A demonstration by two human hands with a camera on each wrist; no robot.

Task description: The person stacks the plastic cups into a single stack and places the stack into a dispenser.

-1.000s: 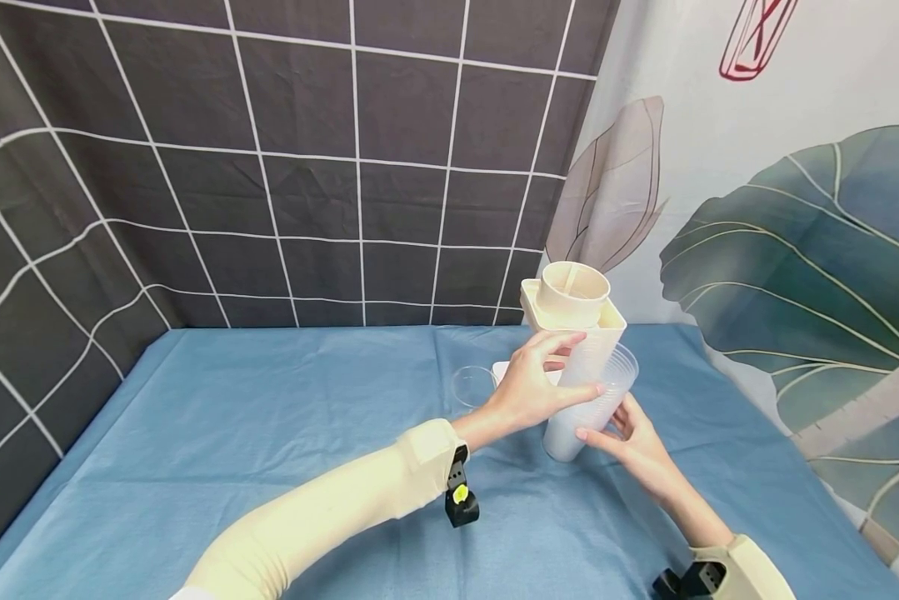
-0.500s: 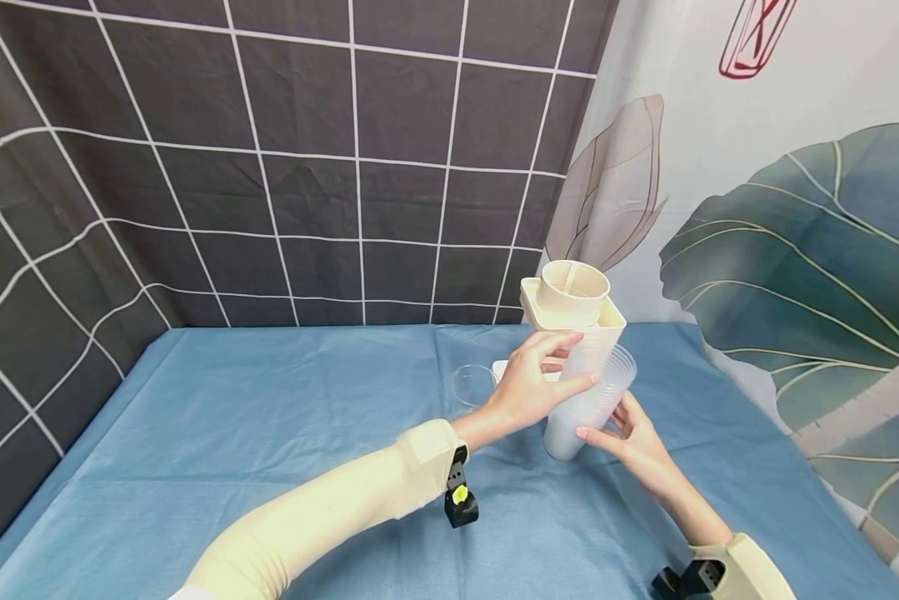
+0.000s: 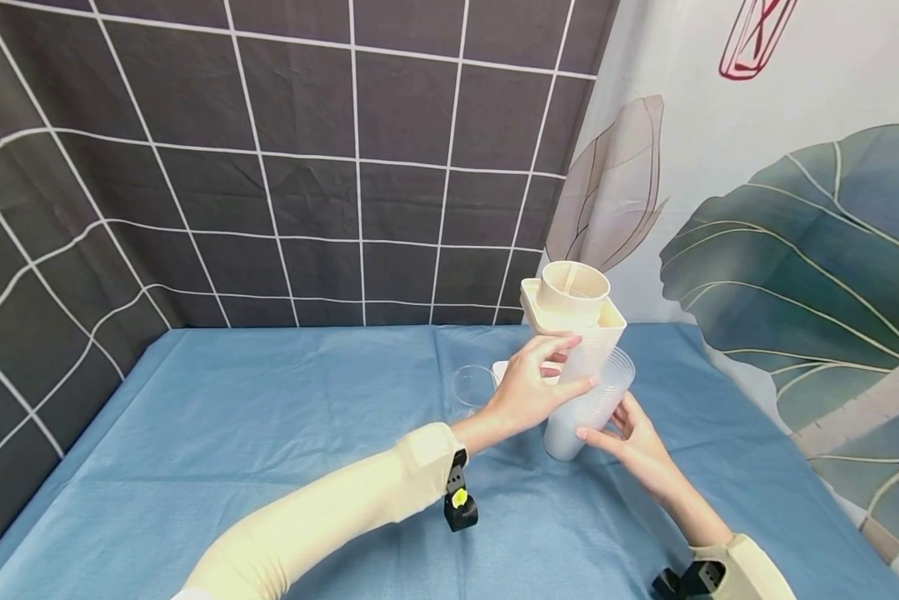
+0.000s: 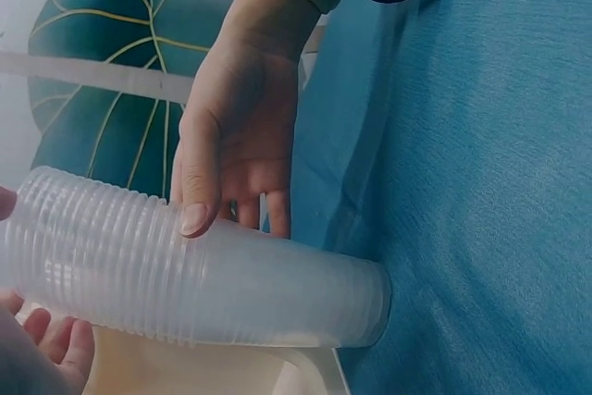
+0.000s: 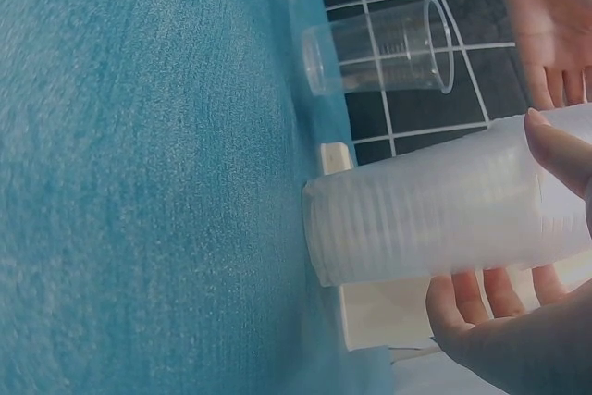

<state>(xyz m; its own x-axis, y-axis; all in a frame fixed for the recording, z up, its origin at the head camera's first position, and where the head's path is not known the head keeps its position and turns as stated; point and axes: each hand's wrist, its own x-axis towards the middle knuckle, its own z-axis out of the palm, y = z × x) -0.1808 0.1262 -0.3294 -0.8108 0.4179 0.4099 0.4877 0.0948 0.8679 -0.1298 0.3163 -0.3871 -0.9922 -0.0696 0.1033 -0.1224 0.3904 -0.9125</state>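
Observation:
A tall stack of nested clear plastic cups (image 3: 580,421) leans to the right, its lower end on the blue cloth. Up near the rims, my left hand (image 3: 530,379) holds the stack between thumb and fingers. My right hand (image 3: 635,446) grips it lower on the right side; in the right wrist view the thumb lies over the cups (image 5: 435,205) and the fingers bend beneath them. Directly behind stands a cream-coloured plastic holder (image 3: 575,312) with a round collar on top. The cups hide much of its lower body.
One clear cup (image 3: 473,386) stands left of the holder, near the table's back edge. Blue cloth (image 3: 269,400) covers the table. A dark grid-patterned curtain (image 3: 307,192) hangs behind, and a leaf-printed one (image 3: 809,250) at the right.
The top of the cup stack has shifted slightly left, and my left thumb has drawn back a little with it. My right hand has stayed in place.

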